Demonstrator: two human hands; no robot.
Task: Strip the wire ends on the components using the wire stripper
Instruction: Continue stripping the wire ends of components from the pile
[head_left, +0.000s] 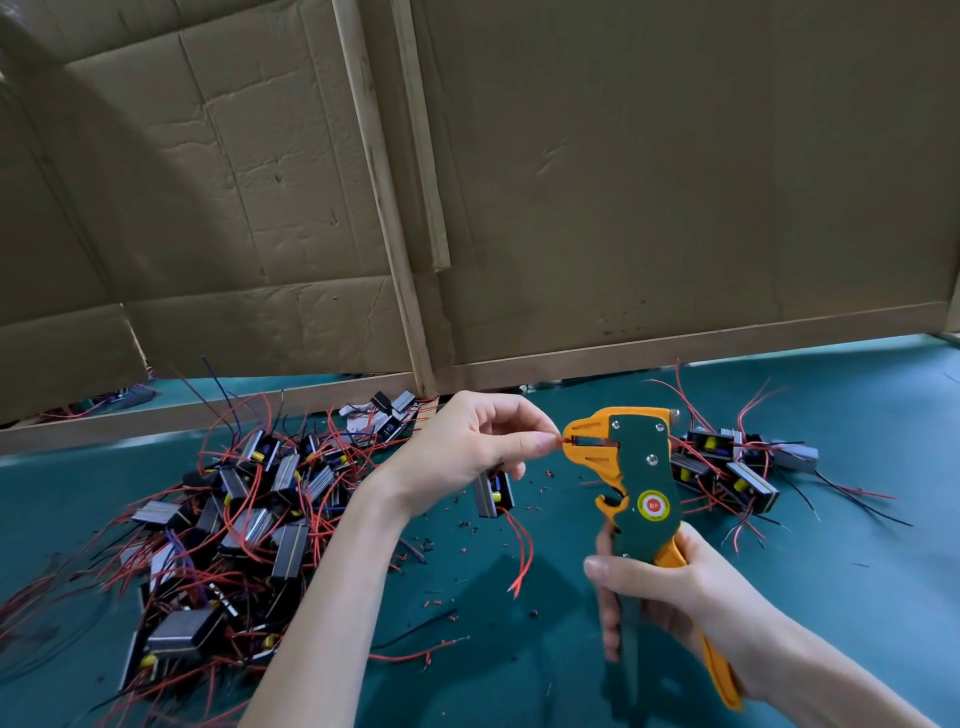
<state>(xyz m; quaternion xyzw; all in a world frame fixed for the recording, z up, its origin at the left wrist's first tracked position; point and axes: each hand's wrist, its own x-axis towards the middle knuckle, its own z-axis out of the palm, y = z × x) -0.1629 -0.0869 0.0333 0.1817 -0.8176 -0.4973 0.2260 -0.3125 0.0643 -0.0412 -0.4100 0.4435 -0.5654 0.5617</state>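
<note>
Left hand (467, 447) pinches a red wire (562, 440) in the wire stripper (644, 467) the right hand (675, 587) clasps; the big component pile (234, 519) likely awaits stripping.

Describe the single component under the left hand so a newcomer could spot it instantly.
Start at the green table, with a big heap of components on the left and a smaller heap on the right. Between them, just under the left hand, is one component. It alone is apart from both heaps, two red wires trailing from it.
</note>
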